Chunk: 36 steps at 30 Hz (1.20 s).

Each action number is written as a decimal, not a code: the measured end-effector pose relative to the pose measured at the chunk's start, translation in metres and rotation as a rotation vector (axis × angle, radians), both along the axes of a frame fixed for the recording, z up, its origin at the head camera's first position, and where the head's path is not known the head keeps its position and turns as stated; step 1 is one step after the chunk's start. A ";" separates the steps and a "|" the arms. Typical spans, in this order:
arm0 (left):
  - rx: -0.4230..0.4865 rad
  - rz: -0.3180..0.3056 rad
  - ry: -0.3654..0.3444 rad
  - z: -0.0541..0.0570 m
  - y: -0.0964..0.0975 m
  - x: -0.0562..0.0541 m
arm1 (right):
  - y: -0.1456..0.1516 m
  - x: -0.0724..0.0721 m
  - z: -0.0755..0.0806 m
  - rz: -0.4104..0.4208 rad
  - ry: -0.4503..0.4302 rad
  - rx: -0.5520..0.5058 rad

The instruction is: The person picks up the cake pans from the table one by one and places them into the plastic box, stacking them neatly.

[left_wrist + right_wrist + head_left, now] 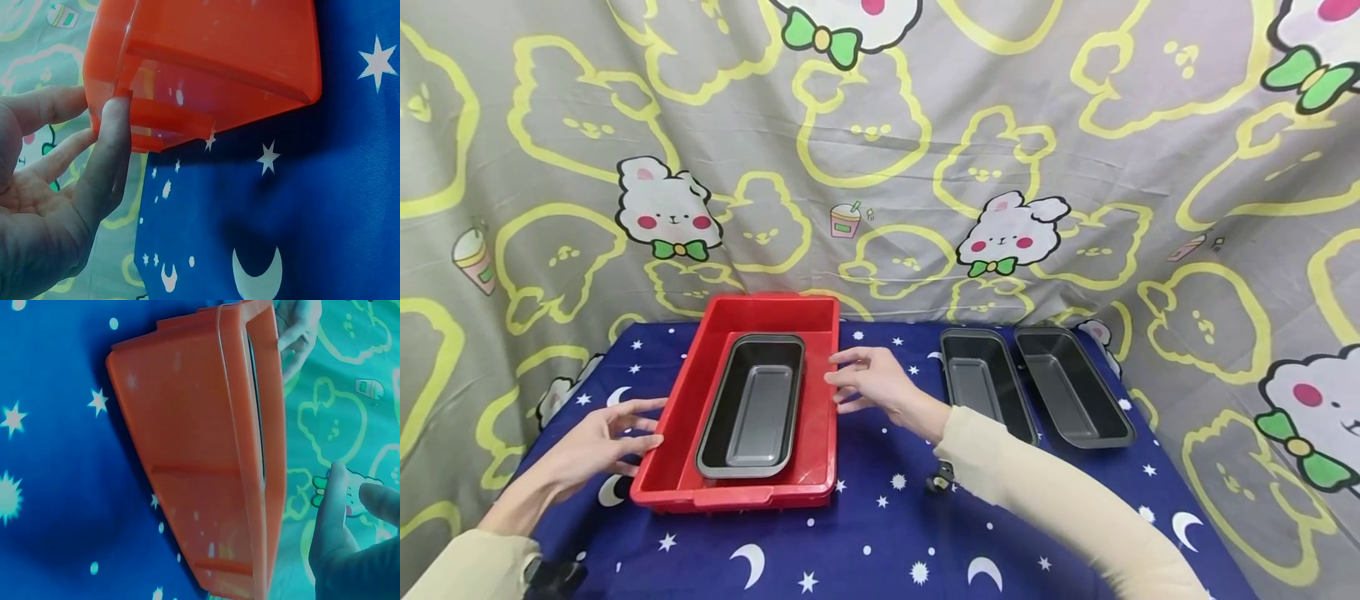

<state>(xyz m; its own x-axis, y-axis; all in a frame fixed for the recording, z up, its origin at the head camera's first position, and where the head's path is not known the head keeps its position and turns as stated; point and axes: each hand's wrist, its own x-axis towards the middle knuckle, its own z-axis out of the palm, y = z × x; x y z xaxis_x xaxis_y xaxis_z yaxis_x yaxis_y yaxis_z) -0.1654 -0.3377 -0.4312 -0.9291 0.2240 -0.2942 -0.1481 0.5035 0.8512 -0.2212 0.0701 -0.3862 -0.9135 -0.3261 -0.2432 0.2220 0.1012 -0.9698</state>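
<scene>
A red rectangular plastic tray (815, 467) lies lengthwise on the table, with a dark loaf pan (760, 421) inside it. At the tray's left side, my left hand (591, 446) has its fingertips right at the rim, the fingers fairly straight and spread. The left wrist view shows those fingertips (115, 115) against the outside of the red rim. Beside the right rim is my right hand (876, 383), its fingers extended and loosely bent around nothing. In the right wrist view, a gap shows between that hand (350, 531) and the tray wall (181, 425).
Two more dark loaf pans, a nearer one (977, 387) and a farther-right one (1067, 387), stand side by side on the right, behind my right forearm. A blue cloth (850, 542) with moons and stars covers the table. A patterned grey curtain (880, 275) hangs behind.
</scene>
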 end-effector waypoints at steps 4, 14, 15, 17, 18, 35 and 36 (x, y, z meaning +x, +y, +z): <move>0.003 0.005 -0.002 0.000 -0.001 0.000 | 0.016 0.003 0.006 -0.022 0.016 0.021; 0.026 0.004 0.000 0.000 -0.002 0.000 | 0.061 0.010 0.012 -0.064 0.053 0.056; 0.026 0.003 0.001 0.000 -0.002 0.000 | 0.065 0.011 0.011 -0.069 0.054 0.059; 0.025 0.002 0.002 0.000 -0.003 0.000 | 0.074 0.013 0.011 -0.082 0.048 0.058; 0.025 0.005 0.000 0.000 -0.003 -0.001 | 0.078 0.014 0.010 -0.085 0.045 0.059; 0.041 0.013 -0.009 -0.003 -0.003 -0.001 | 0.165 0.027 -0.001 -0.154 0.047 0.123; 0.041 0.013 -0.008 -0.003 -0.003 -0.001 | 0.169 0.028 -0.002 -0.160 0.045 0.128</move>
<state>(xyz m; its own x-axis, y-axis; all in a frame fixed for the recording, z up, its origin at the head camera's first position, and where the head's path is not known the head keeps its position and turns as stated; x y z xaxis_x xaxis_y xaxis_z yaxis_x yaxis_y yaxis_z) -0.1663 -0.3408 -0.4341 -0.9296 0.2242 -0.2927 -0.1616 0.4659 0.8700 -0.1929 0.2396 -0.3878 -0.9621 -0.1454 -0.2307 0.2016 0.1908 -0.9607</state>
